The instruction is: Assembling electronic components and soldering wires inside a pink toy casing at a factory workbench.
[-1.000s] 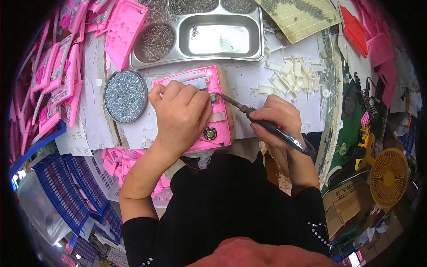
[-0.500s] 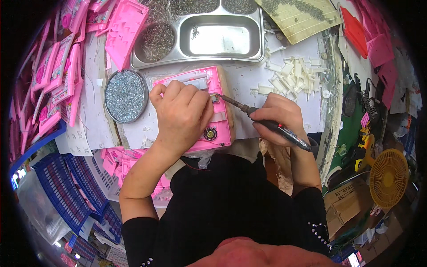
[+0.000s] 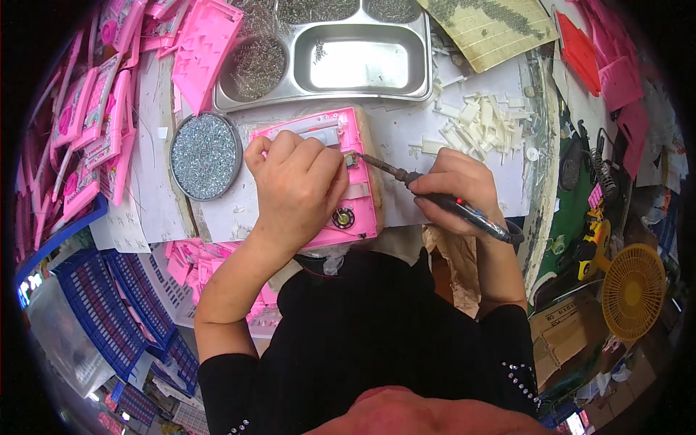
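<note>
A pink plastic housing [image 3: 368, 210] lies on a pad on the table, with a small round black speaker-like part [image 3: 343, 217] near its front edge. My left hand [image 3: 297, 185] is closed over its middle, the fingers curled down. Whatever those fingertips pinch is hidden behind the hand. My right hand [image 3: 460, 190] grips the dark handle of a soldering iron [image 3: 397, 172], on which a small red light glows. The iron's tip points left and reaches a small metal part [image 3: 351, 159] in the housing, just beside my left fingers.
A steel compartment tray [image 3: 326, 96] with small metal pieces stands at the back. A round dish of screws [image 3: 206, 156] sits left, white plastic pieces [image 3: 478, 127] right. Pink housings [image 3: 87, 116] crowd the far left. A yellow fan [image 3: 633, 291] stands at the right.
The handle end of the soldering iron has shifted slightly right with my right hand. The tip stays at the metal part, and my left hand has hardly moved.
</note>
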Motion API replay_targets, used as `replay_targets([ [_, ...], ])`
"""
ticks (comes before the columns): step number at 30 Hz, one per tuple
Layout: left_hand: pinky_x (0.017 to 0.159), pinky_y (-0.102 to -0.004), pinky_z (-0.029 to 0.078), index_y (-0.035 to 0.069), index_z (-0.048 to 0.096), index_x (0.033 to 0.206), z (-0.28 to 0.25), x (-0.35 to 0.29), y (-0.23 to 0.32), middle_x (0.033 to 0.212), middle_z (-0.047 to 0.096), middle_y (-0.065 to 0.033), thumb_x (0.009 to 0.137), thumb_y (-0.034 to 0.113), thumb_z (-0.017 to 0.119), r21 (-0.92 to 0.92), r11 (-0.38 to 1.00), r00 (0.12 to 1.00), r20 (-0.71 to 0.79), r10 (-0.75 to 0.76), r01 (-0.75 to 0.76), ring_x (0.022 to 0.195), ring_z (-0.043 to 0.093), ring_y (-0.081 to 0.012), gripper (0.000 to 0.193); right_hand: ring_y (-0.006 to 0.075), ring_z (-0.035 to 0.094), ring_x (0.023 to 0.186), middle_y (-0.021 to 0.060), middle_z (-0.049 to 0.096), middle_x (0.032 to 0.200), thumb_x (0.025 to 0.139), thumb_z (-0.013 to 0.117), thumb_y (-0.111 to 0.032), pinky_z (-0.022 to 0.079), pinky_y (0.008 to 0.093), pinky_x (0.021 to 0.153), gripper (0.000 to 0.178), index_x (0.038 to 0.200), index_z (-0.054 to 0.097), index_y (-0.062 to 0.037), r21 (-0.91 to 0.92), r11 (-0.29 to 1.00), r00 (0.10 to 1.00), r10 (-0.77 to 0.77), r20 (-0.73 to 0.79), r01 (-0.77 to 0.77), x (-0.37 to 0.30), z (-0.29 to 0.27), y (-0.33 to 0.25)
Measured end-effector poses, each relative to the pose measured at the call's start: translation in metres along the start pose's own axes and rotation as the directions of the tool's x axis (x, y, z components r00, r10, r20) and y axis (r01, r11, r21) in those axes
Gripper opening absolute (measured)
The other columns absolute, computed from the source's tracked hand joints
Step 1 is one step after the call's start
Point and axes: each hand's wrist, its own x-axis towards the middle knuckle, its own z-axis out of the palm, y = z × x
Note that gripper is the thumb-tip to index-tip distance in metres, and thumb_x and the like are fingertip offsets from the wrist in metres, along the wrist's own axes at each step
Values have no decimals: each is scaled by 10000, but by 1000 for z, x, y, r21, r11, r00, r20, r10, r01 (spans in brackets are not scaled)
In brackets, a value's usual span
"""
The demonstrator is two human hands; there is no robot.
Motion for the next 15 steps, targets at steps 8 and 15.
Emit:
replay_targets([
  [8,808,-414,310,136,641,792,-2,0,0,770,547,1,743,143,779,-19,1000,1000,17,-1,1,776,523,-211,147,255,563,607,65,571,687,717,808,-12,417,362,543,294,993,730,-80,-11,1000,1000,-9,2,9,2,-2,-2],
  [15,824,-416,307,139,646,798,0,-1,-1,768,543,2,750,153,779,-24,1000,1000,7,2,-2,791,533,-207,142,249,561,611,60,566,688,714,812,-8,418,361,546,297,989,732,-82,-16,1000,1000,-9,13,10,2,-1,-1],
])
